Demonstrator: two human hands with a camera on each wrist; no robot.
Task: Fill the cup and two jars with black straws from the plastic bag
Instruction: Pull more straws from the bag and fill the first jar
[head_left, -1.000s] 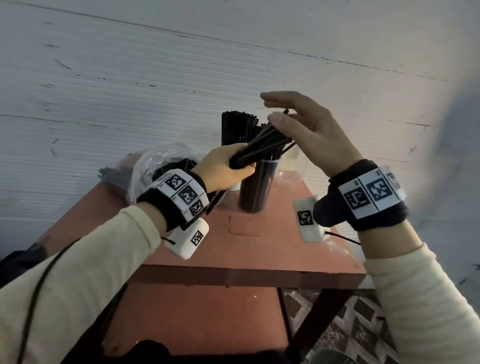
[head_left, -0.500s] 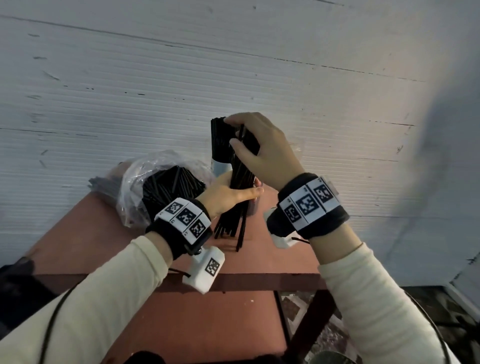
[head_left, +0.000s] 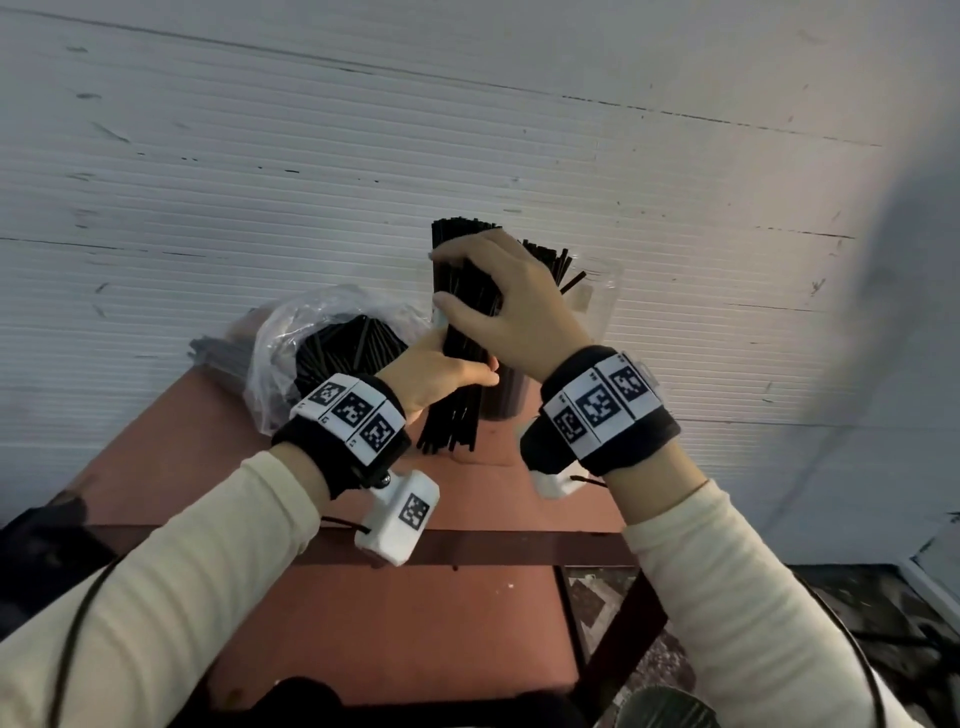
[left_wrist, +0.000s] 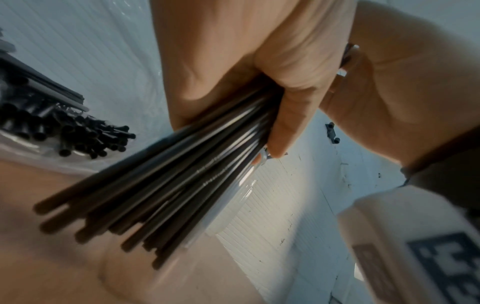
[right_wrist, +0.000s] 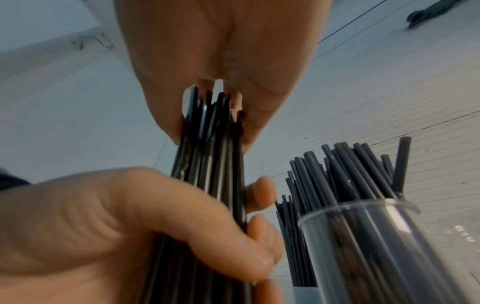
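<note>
Both hands are on one bundle of black straws (head_left: 460, 374) now, held nearly upright over the red table (head_left: 363, 613), where a second ago it lay slanted. The left hand (head_left: 434, 376) wraps the bundle's middle, fingers curled round it; the right hand (head_left: 511, 306), spread open above a second ago, has come down and closes over the tops. Lower ends sit near the tabletop. Just behind, a clear jar (right_wrist: 384, 242) stands packed with straws. The plastic bag (head_left: 291, 353) sits at left, straws inside.
</note>
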